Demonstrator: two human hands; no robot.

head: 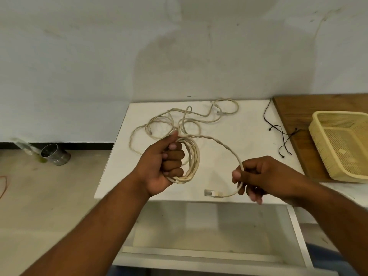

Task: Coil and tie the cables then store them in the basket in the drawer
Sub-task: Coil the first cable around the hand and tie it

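Note:
My left hand (166, 163) is closed around a coil of beige cable (192, 162) with several loops, held above the white cabinet top (249, 136). The free end arcs to the right into my right hand (256, 176), which pinches it near its clear plug (212, 193). More loose beige cable (199, 116) lies tangled at the back of the top. Thin black ties (280, 132) lie to the right. A yellow mesh basket (318, 136) sits on a wooden board (294, 112) at the right. Below my hands the white drawer (209, 232) stands open with nothing visible in it.
A metal tin (55, 154) and a clear bottle (25, 148) lie on the floor at the left by the wall. A red wire (4, 186) shows at the far left edge. A pale wall rises right behind the cabinet.

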